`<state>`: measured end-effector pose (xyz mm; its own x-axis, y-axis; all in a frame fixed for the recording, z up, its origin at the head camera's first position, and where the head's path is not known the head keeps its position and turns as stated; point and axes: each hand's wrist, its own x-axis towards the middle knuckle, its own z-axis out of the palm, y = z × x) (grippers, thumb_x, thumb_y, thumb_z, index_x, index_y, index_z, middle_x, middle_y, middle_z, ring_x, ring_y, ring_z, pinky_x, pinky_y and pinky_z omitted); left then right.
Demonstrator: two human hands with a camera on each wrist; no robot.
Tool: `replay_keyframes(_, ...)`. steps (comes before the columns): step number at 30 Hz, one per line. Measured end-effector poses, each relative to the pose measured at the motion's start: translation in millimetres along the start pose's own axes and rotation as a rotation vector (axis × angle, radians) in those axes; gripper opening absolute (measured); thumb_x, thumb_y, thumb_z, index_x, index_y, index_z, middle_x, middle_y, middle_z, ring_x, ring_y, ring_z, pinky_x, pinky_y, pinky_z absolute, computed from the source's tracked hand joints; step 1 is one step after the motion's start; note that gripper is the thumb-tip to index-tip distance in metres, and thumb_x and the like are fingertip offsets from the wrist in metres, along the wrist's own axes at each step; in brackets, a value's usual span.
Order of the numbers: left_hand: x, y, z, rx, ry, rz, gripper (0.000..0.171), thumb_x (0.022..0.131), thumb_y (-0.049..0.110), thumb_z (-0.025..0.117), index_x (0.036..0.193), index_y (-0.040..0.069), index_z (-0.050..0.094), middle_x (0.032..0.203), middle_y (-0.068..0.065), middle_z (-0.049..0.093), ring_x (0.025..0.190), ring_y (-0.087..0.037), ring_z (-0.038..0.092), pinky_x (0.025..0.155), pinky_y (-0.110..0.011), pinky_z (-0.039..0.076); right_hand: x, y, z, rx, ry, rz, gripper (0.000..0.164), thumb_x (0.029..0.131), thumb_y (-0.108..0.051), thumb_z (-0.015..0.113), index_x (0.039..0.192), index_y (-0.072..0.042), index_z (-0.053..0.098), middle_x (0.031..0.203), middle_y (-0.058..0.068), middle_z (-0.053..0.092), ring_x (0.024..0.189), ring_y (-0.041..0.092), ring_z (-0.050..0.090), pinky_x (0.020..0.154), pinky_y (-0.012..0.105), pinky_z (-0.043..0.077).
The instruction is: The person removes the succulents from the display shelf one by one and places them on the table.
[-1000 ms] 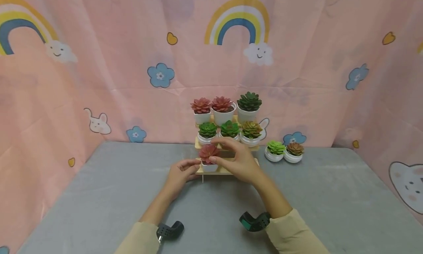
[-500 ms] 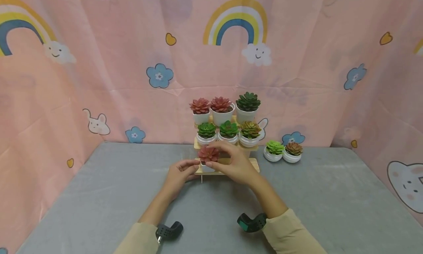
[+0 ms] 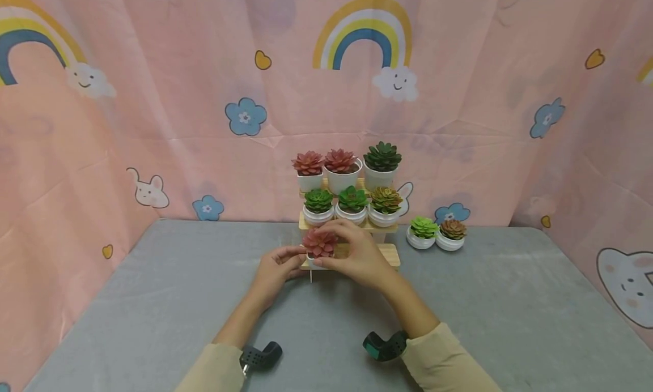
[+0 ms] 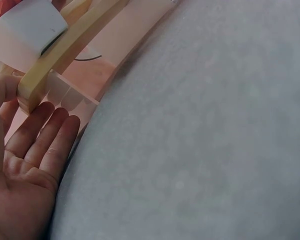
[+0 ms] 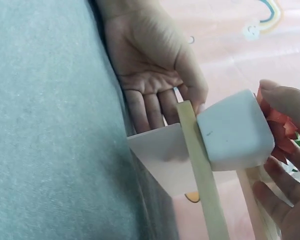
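Observation:
My right hand (image 3: 363,257) holds a red artificial succulent (image 3: 319,242) in a squarish white pot (image 5: 235,131), thumb and fingers around the leaves and rim. The pot sits at the left end of the lowest wooden tier of a tiered plant stand (image 3: 389,255). My left hand (image 3: 274,268) grips that tier's left end. In the left wrist view, the left hand's thumb and forefinger are at the board end (image 4: 32,90), and its other fingers lie below, against the clear side panel (image 4: 70,95).
Several potted succulents fill the upper tiers, including a dark green one (image 3: 382,157) and a yellowish one (image 3: 386,200). Right of the stand, a light green succulent (image 3: 424,228) and a brown one (image 3: 453,230) stand on the grey table (image 3: 510,301). A pink patterned cloth (image 3: 459,97) hangs behind.
My right hand has moved slightly left and down with the red succulent, toward the tier's left end. The left hand has stayed in place.

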<state>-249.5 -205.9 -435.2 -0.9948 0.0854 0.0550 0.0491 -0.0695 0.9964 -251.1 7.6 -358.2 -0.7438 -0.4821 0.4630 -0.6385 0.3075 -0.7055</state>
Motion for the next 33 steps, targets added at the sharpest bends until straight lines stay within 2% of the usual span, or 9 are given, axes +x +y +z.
replay_keyframes(10, 0.5, 1.2, 1.5, -0.008, 0.005, -0.003, 0.030, 0.096, 0.005, 0.062, 0.120, -0.013, 0.063, 0.109, -0.010, 0.074, 0.093, -0.008, 0.072, 0.088, -0.038, 0.065, 0.3, 1.8, 3.1, 0.009, 0.006, 0.029, 0.046, 0.077, -0.018, 0.089, 0.119, -0.018, 0.071, 0.122, -0.003, 0.065, 0.121, 0.015, 0.059, 0.112, 0.043, 0.049)
replay_keyframes(19, 0.8, -0.4, 0.8, -0.006, 0.016, -0.004, 0.029, 0.096, 0.004, 0.062, 0.120, -0.013, 0.064, 0.110, -0.011, 0.074, 0.092, -0.008, 0.072, 0.087, -0.038, 0.065, 0.9, 2.1, 3.0, 0.025, -0.002, 0.036, 0.046, 0.078, -0.015, 0.088, 0.121, -0.017, 0.071, 0.125, 0.000, 0.064, 0.120, 0.018, 0.060, 0.104, 0.039, 0.055)
replay_keyframes(33, 0.0, -0.4, 0.8, 0.000, 0.022, -0.005, 0.028, 0.096, 0.005, 0.062, 0.119, -0.009, 0.066, 0.114, -0.014, 0.073, 0.093, -0.009, 0.073, 0.086, -0.037, 0.065, 0.3, 5.5, 4.5, 0.021, -0.009, 0.029, 0.044, 0.081, -0.014, 0.086, 0.122, -0.017, 0.071, 0.126, 0.000, 0.064, 0.117, 0.016, 0.060, 0.099, 0.032, 0.057)
